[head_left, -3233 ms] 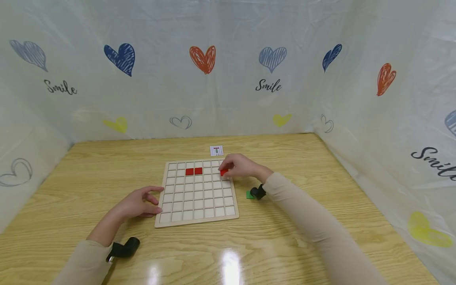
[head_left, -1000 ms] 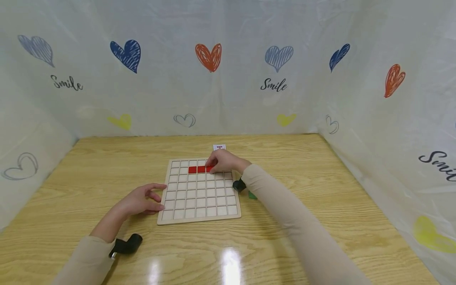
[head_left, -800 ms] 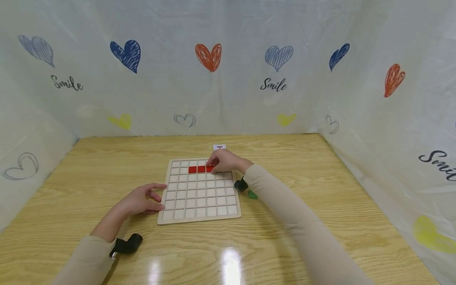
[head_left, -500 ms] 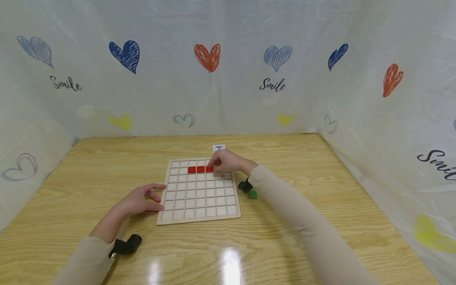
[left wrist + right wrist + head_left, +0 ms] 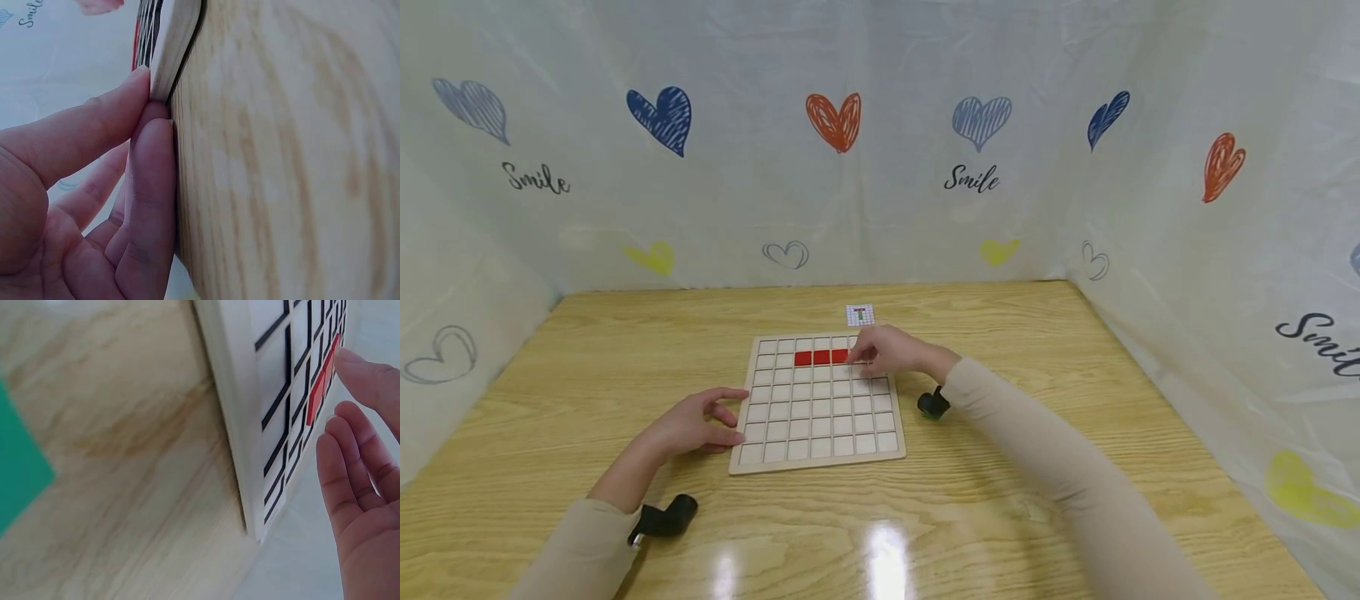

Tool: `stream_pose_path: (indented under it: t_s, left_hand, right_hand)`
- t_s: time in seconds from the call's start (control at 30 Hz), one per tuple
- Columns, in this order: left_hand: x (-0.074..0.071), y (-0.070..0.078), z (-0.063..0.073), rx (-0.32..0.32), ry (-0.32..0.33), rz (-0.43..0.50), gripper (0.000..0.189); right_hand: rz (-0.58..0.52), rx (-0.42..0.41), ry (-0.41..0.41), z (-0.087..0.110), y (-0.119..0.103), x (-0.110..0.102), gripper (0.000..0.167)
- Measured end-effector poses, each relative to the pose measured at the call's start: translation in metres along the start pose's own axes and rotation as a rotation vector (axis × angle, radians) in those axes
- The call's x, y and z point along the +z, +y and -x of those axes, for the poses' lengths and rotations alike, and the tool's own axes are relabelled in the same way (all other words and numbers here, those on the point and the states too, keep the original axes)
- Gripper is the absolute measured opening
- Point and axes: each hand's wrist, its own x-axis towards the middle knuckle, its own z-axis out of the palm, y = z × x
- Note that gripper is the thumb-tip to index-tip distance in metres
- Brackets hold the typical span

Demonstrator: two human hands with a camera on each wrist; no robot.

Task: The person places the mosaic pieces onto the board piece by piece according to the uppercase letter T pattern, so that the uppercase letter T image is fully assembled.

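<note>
A pale wooden grid board (image 5: 801,463) lies flat on the table. In its second row from the far edge, three red square tiles (image 5: 822,357) sit side by side. My right hand (image 5: 891,350) hovers over the board's far right part, just beside the rightmost tile. In the right wrist view the thumb and fingers of the right hand (image 5: 369,444) stand apart with nothing between them. My left hand (image 5: 692,425) rests against the board's left edge. In the left wrist view, the thumb of the left hand (image 5: 87,162) touches the board's rim (image 5: 175,50), its other fingers close by.
Beyond the board lies a small card (image 5: 860,314) with a grid and a red and green T shape. A green tile (image 5: 19,462) lies right of the board, mostly covered in the head view by the right wrist's black camera (image 5: 933,404). A white patterned curtain surrounds the table.
The third red tile, earlier in my right hand, now lies in line with the other two. The right hand has let go and drawn back rightward, uncovering the card. My left hand stays put.
</note>
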Motion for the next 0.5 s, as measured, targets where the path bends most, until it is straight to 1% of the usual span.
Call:
stream_pose_path:
  t_s: [0.13,0.43,0.5]
  left_hand:
    - [0.0,-0.001,0.0,-0.003,-0.001,0.0,0.068]
    - [0.001,-0.001,-0.001,-0.011,0.004,-0.009,0.068]
    - [0.001,-0.001,-0.001,-0.011,0.004,-0.011,0.068]
  right_hand:
    - [-0.013,-0.012,-0.012,0.009,-0.001,0.002,0.022]
    - [0.004,0.053,-0.016,0.025,0.001,0.004,0.022]
    - [0.011,0.051,-0.011,0.028,0.003,0.004,0.022]
